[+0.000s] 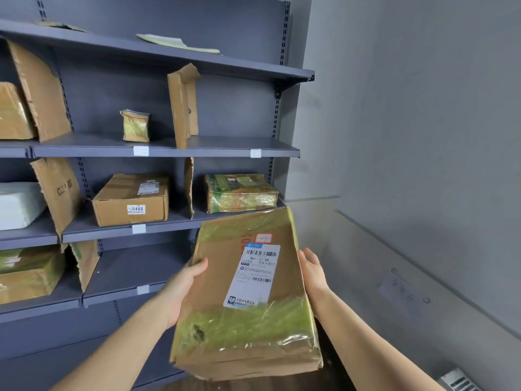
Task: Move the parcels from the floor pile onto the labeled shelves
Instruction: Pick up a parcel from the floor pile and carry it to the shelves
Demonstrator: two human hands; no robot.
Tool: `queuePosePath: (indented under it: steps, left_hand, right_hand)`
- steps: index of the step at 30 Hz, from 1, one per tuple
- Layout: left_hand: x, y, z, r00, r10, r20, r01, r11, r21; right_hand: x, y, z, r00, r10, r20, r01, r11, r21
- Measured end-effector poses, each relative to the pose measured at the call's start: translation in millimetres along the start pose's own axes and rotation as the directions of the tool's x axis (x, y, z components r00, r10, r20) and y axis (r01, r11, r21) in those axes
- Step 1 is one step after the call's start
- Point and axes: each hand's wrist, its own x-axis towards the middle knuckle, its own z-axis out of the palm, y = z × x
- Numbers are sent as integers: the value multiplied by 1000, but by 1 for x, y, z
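Observation:
I hold a brown cardboard parcel [248,300] wrapped in yellow-green tape, with a white shipping label on top, in front of the grey shelf unit. My left hand [183,283] grips its left edge, thumb on top. Pressed flat against its right side is my right hand [313,275]. The parcel hovers level with the lower shelves [158,224], just right of the bay divider. White label tags [139,228] mark the shelf edges.
On the shelves lie a brown box marked 0448 [132,201], a taped green parcel [239,193], a small taped parcel [135,125] and a white bag [17,204]. Torn cardboard dividers [183,105] stand upright between bays. A grey wall [408,136] closes the right side.

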Motion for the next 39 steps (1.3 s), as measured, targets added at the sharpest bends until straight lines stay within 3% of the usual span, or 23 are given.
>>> queuePosePath:
  steps: [3,5,9,13,21,28,34,39]
  left_hand:
    - [-17,27,-5,992,47,-117,-47,999,2]
    - [-30,44,-4,982,102,-158,-101,995,15]
    - [-46,57,-18,968,146,-205,-135,989,66]
    - [-60,68,-27,953,53,-298,-60,998,-14]
    - [-77,44,-38,950,81,-302,-114,989,-94]
    - [-89,13,-67,920,39,-390,-112,980,-166]
    - [-98,-6,-100,914,-33,-405,-62,974,-219]
    - [-99,-2,-131,931,-12,-366,-90,961,-260]
  right_hand:
    - [-5,-13,18,997,-54,50,53,998,20]
    - [-13,-16,29,984,-70,161,62,997,49]
    - [-27,-17,52,856,113,504,-220,963,157]
    - [-32,-21,59,784,98,613,-281,937,209]
    - [-41,-25,76,748,63,661,-312,912,265]
    - [-47,6,101,698,152,700,-387,902,190]
    - [-57,35,128,720,282,633,-444,889,109]
    - [-65,20,151,724,280,631,-448,886,120]
